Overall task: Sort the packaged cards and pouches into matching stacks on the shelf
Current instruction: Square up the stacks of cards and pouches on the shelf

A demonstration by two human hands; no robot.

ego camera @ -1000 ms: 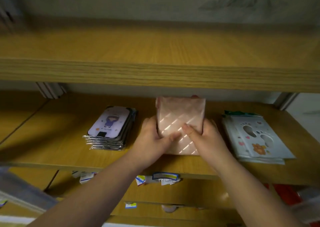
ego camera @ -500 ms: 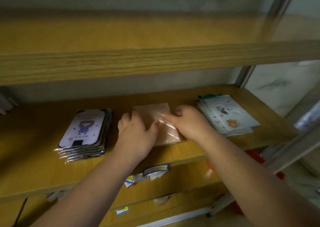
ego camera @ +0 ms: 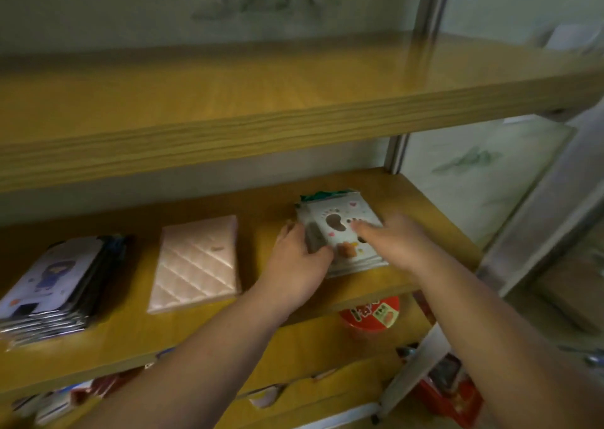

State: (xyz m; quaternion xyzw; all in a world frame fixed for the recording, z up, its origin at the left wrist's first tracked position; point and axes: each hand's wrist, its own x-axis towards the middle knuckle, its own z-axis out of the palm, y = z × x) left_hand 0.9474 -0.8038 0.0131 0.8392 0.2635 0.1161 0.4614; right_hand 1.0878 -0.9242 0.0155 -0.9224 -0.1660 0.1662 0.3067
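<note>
Three stacks lie on the middle wooden shelf (ego camera: 268, 213). At the left is a stack of packaged cards with a purple cartoon figure (ego camera: 55, 281). In the middle lies a pink quilted pouch stack (ego camera: 196, 262), untouched. At the right sits a stack of white footprint-print pouches (ego camera: 340, 232). My left hand (ego camera: 300, 258) grips that stack's left edge, thumb on top. My right hand (ego camera: 395, 239) rests on its right side with fingers stretched over the top pouch.
An upper shelf board (ego camera: 261, 128) overhangs the stacks. Below the front edge stand a red round tin (ego camera: 372, 314) and loose packets (ego camera: 98, 389). A metal upright (ego camera: 395, 151) marks the shelf's right end, with a glass panel (ego camera: 490, 173) beyond.
Both hands let go of the pink quilted pouch stack, which now lies flat, and moved right onto the footprint pouch stack. The view swung right.
</note>
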